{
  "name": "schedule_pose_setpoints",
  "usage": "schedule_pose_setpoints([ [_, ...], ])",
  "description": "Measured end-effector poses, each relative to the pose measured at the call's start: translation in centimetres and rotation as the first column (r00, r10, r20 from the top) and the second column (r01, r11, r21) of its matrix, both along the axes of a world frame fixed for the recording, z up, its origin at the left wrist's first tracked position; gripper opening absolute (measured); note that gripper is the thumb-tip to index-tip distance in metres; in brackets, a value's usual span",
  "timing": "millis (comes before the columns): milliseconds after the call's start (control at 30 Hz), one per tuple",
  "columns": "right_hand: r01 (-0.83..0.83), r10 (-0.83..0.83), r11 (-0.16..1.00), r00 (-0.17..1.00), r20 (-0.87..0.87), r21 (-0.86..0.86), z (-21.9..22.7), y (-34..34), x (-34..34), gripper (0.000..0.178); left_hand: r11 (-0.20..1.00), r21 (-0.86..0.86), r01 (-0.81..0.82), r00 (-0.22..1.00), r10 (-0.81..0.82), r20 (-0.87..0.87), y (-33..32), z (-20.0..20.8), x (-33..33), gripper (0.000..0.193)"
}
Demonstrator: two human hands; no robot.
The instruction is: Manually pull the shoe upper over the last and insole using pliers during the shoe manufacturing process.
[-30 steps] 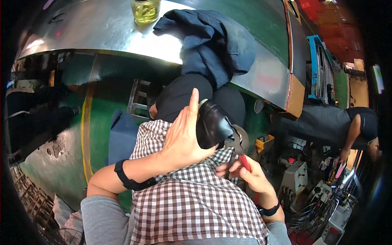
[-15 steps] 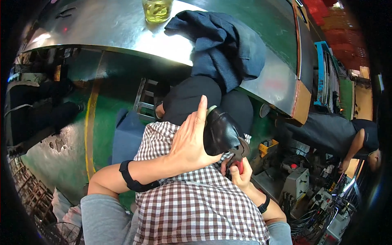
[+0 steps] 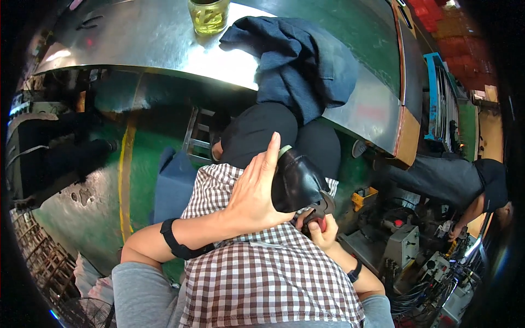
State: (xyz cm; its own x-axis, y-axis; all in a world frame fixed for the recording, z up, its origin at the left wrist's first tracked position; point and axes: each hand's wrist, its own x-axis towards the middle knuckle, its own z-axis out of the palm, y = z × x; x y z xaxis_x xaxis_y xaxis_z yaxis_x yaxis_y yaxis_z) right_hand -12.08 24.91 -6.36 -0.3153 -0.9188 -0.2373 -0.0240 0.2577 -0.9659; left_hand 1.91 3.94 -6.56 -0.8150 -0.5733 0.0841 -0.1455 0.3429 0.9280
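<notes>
A black leather shoe upper (image 3: 299,181), stretched over a form with a pale green end showing, lies above my lap. My left hand (image 3: 254,188) holds it from the left, fingers stretched along its side and the thumb under its lower end. In my right hand (image 3: 324,232) is a pair of lasting pincers (image 3: 327,203) with red handles. Their dark metal jaws are right at the lower right end of the leather; whether they pinch it I cannot tell. Some right-hand fingers are hidden behind the handles. A brown-and-white checked apron (image 3: 268,273) covers my lap.
Ahead stands a metal-topped table (image 3: 131,38) with a glass of yellow-green liquid (image 3: 209,17) and a dark blue cloth (image 3: 295,60) hanging over its edge. Machinery with a grey control box (image 3: 402,245) is at the right, where another person (image 3: 454,177) bends over. A metal-framed stool (image 3: 198,131) stands under the table.
The leather's lower right end looks smoother, and the pincer jaws sit slightly lower against it. My left hand keeps its hold. The whole view has shifted slightly.
</notes>
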Motion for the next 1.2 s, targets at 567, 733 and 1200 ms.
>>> schedule_pose_setpoints([
  [567,0.006,-0.042,0.995,0.933,0.358,0.102,5.8,5.1,-4.7,0.025,0.975,-0.078,0.207,0.947,-0.22,-0.235,3.4,0.9,7.3,0.137],
  [733,0.18,-0.184,0.982,0.981,-0.057,-0.06,1.6,-1.1,-2.0,0.018,0.879,0.476,-0.009,0.995,0.057,-0.087,1.6,2.5,4.5,0.128],
  [1200,-0.169,0.175,0.985,0.941,-0.289,0.046,0.2,-4.3,-1.2,0.027,0.906,0.422,-0.041,0.918,-0.132,0.373,4.1,1.8,6.7,0.062],
])
